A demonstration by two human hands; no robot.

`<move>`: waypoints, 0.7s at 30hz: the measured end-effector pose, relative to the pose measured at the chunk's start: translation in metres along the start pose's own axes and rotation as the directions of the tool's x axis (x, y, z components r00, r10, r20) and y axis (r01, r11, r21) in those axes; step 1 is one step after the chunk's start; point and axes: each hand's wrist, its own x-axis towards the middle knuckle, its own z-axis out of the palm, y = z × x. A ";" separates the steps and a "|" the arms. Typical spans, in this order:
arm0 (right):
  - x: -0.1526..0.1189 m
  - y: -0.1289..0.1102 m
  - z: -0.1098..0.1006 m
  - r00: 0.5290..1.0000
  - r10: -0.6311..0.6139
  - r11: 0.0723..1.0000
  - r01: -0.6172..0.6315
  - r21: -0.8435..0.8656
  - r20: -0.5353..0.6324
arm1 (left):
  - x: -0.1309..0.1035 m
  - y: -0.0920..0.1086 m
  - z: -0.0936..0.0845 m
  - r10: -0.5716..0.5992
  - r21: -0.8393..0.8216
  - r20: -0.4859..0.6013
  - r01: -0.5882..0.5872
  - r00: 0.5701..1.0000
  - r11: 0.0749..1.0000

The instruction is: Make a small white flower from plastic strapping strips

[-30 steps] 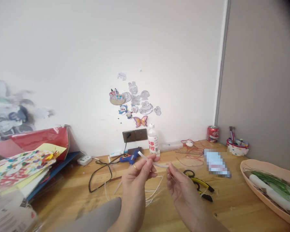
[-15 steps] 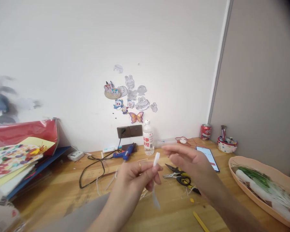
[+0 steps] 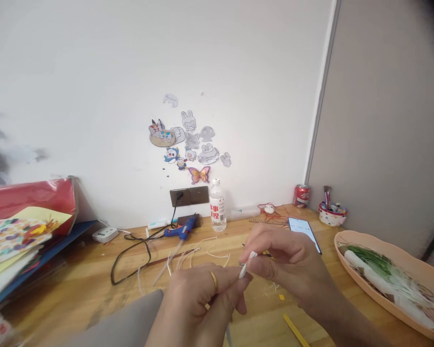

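A narrow white strip, folded into a small loop at its upper end, is held over the desk. My left hand, with a ring on one finger, pinches its lower part between thumb and forefinger. From the right, my right hand closes thumb and fingertips on the top of the same strip. Part of the strip is hidden by the fingers, and a pale tail shows faintly below my left hand. Behind my right hand the pliers and scissors are almost wholly covered.
A blue glue gun and a water bottle stand near the wall, with a black cable looping leftward. To the right are a phone, a soda can and a peach tray. A yellow strip lies in front.
My right hand, earlier apart with its fingers extended, has come down and left to pinch the top of the white strip. The strip now leans right. The view has shifted slightly.
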 end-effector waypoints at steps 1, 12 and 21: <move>0.000 0.000 0.000 1.000 0.006 1.000 -0.006 0.011 0.003 | -0.001 0.000 0.000 0.007 0.005 0.000 -0.007 1.000 1.000; -0.001 -0.001 -0.001 0.998 0.059 0.998 -0.059 -0.016 -0.001 | 0.001 0.002 0.000 0.080 0.039 -0.107 -0.076 0.991 0.996; -0.002 0.000 -0.003 0.998 0.020 0.995 -0.026 0.099 0.057 | 0.006 -0.002 -0.001 -0.349 -0.575 0.204 0.401 0.915 0.714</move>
